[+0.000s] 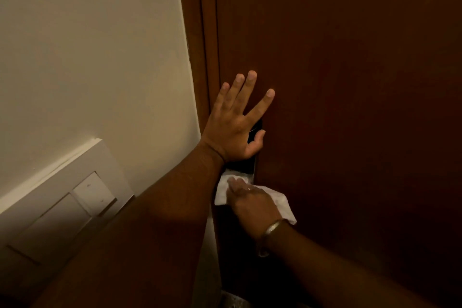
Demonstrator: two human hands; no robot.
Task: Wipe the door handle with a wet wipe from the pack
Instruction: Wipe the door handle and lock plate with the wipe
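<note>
A white wet wipe (280,201) lies under my right hand (252,202), which presses it against the dark lock plate (246,166) near the edge of the brown door (350,82). My left hand (236,122) rests flat on the door just above, fingers spread, its thumb over the top of the dark plate. The handle itself is hidden under my hands and the wipe. The pack of wipes is not in view.
A cream wall (95,45) fills the left side, with a white switch panel (75,205) at lower left. The brown door frame (200,45) runs between wall and door. My right wrist wears a metal bangle (271,229).
</note>
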